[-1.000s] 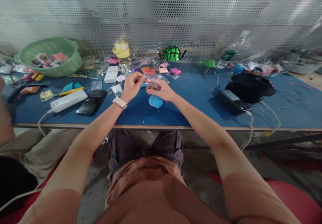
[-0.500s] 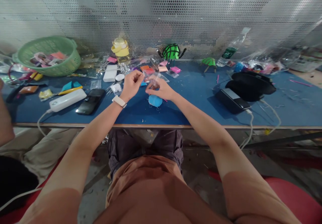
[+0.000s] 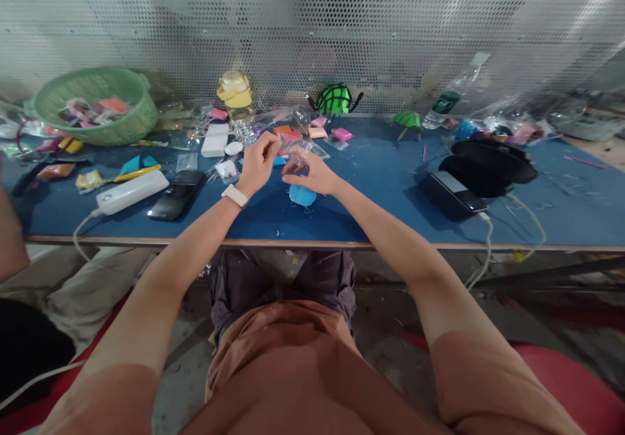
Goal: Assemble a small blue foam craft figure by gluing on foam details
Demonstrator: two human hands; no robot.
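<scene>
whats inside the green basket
The green basket holds a jumble of small pieces, some pink, some orange; whatever lies beneath them is covered and can't be seen.

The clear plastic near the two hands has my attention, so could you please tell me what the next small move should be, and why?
I would probably bring the thumb and fingers of the right hand together on the clear plastic: they stand apart beside it, while the left hand has its fingertips pinched close by. Whether the left grips it is too blurred to tell.
</scene>
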